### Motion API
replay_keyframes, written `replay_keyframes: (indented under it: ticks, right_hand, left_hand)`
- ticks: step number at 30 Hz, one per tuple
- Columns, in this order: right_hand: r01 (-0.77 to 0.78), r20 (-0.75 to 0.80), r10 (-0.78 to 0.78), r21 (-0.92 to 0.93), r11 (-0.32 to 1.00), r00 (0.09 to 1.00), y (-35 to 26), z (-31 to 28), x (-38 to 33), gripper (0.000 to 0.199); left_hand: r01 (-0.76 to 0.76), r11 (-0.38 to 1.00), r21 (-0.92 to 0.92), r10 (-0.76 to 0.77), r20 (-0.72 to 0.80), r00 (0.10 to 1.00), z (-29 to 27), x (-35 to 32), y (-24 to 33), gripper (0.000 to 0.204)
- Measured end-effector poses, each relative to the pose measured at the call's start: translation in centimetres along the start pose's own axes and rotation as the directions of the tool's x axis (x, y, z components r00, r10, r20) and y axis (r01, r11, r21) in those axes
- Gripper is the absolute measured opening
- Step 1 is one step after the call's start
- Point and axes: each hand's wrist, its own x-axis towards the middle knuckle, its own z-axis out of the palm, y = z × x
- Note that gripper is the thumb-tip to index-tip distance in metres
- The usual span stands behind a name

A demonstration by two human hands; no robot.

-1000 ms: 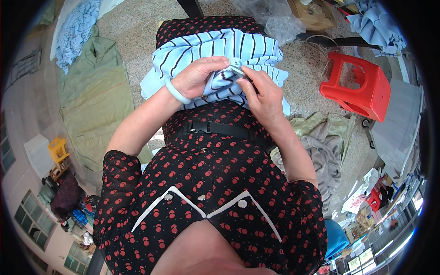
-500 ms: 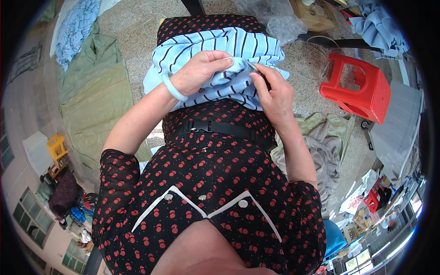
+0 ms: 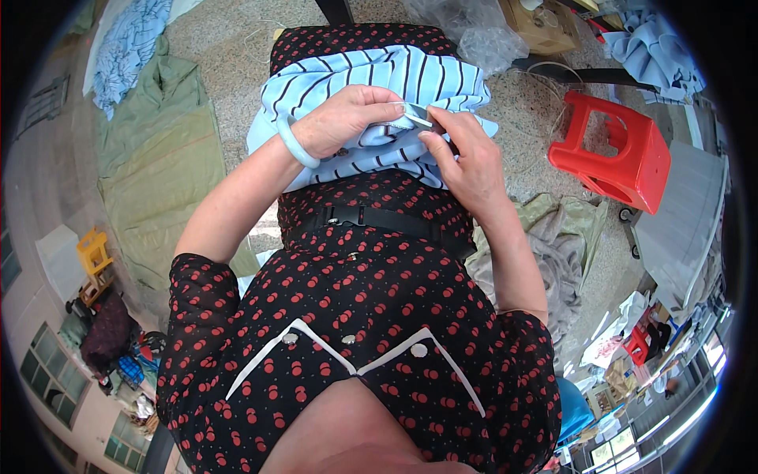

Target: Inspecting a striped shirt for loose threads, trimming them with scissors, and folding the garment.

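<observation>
Right hand [image 3: 472,158] nearly closed, thumb and forefinger pinching a slim, pale-edged tool [image 3: 419,122] that looks like small snips with a dark grip, though too small to be sure. Left hand [image 3: 345,120], a smooth pale bracelet [image 3: 289,145] at its wrist, has thumb and fingers closed on a bunched fold of light-blue cloth with dark stripes [image 3: 363,67]. Working point and pinched edge sit side by side, and that calls for care: best to hold the fold taut, angle the tip away from the left thumb, and make small, light movements so the cloth isn't nicked.

That cloth lies heaped across the lap, soft and limp, its stripes bending over every crease. Beneath it, thin black dress fabric [image 3: 355,284] with red dots, crossed by a flat black webbing belt [image 3: 395,224]. Out on the speckled stone-like floor [image 3: 241,95]: a rumpled grey plush cloth [image 3: 553,253], a glossy red plastic stool [image 3: 651,162] on its side, a creased olive sheet [image 3: 158,182]. Farther off, crinkled clear plastic [image 3: 489,49] beside a stiff brown cardboard box [image 3: 545,31].
</observation>
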Motion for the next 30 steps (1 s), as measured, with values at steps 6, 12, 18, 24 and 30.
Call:
replay_keyframes:
  ticks: [6, 12, 18, 24, 30]
  right_hand:
    - [0.051, 0.174, -0.039, -0.065, 0.997, 0.984, 0.6, -1.4, 0.5, 0.022]
    - [0.035, 0.104, -0.029, -0.051, 0.998, 0.994, 1.3, -1.8, 0.6, 0.02]
    - [0.088, 0.156, -0.08, -0.045, 0.995, 0.985, 1.2, -1.0, 0.6, 0.02]
    - [-0.325, 0.247, 0.258, 0.291, 0.9, 0.934, 1.3, 0.3, 0.9, 0.047]
    - [-0.412, 0.286, 0.308, 0.457, 0.788, 0.907, 2.2, 0.2, 1.3, 0.043]
  left_hand:
    - [0.092, 0.995, 0.031, -0.095, 0.095, 0.991, -0.8, 0.3, 1.0, 0.017]
    - [0.09, 0.995, -0.048, -0.087, 0.072, 0.994, -1.4, 0.8, 0.4, 0.019]
    - [0.096, 0.995, 0.007, -0.096, 0.106, 0.99, -1.3, 0.9, 0.6, 0.018]
    - [0.079, 0.997, -0.004, -0.079, 0.077, 0.994, -1.1, 0.8, 0.6, 0.018]
    - [-0.129, 0.798, 0.589, 0.156, 0.005, 0.988, -2.6, -0.6, 0.3, 0.025]
